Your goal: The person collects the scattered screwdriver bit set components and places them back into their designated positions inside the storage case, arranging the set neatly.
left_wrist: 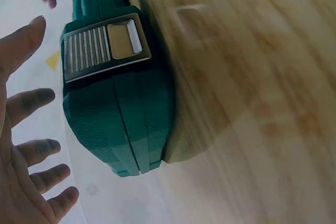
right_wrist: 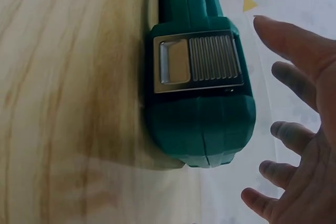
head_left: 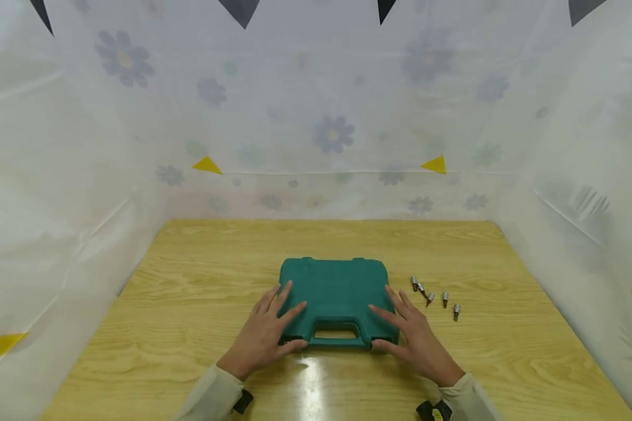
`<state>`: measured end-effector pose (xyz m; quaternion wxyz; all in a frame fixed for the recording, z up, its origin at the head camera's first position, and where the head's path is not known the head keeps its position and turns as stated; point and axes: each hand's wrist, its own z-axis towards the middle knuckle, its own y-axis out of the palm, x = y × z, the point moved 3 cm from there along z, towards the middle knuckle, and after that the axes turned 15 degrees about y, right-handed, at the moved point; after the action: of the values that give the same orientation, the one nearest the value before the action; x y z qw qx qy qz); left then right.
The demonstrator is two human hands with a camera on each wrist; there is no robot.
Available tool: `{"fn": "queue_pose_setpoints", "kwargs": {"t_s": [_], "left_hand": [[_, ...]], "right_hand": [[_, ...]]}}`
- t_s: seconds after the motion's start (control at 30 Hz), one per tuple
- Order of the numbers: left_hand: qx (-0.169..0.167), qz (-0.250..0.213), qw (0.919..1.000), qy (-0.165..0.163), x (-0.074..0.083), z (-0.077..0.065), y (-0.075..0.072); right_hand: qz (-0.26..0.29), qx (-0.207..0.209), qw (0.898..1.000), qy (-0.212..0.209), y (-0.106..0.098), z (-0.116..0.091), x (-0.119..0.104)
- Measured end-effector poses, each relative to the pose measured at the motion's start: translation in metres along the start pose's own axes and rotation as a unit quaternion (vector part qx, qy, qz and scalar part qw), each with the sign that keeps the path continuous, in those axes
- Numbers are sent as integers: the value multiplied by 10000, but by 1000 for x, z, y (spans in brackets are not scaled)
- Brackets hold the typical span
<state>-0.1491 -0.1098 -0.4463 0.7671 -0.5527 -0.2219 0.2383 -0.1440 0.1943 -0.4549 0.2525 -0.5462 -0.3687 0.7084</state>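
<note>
A green plastic carrying case (head_left: 334, 286) lies closed and flat on the wooden table, its handle toward me. Over its left side is my left hand (head_left: 263, 333), fingers spread and held above the lid in the left wrist view. My right hand (head_left: 413, 336) hovers the same way over the right side, thumb near the front corner. A ribbed metal latch (left_wrist: 102, 45) shows on the front edge beneath the left hand, and a matching latch (right_wrist: 199, 61) beneath the right. Neither hand grips anything.
Several small metal bit sockets (head_left: 445, 299) lie loose on the table (head_left: 216, 257), right of the case. White flowered sheeting (head_left: 332, 88) hangs behind the table and along both sides, with yellow triangles (head_left: 208, 165) on it.
</note>
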Motion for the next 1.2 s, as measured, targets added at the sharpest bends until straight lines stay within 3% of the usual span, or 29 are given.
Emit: {"fn": "queue_pose_setpoints", "kwargs": {"t_s": [0.37,0.73,1.2], "left_hand": [[-120,-330,9993,137,-6,-3,7],[-509,-457,9977,10,-8,-5,11],[-403,-777,9962,-21,-9,-7,14]], "right_hand": [[232,-107,9996,-146,3,2,11],[448,-683,9959,376,5,3,17],[616,-653,9949,451,10,3,20]]}}
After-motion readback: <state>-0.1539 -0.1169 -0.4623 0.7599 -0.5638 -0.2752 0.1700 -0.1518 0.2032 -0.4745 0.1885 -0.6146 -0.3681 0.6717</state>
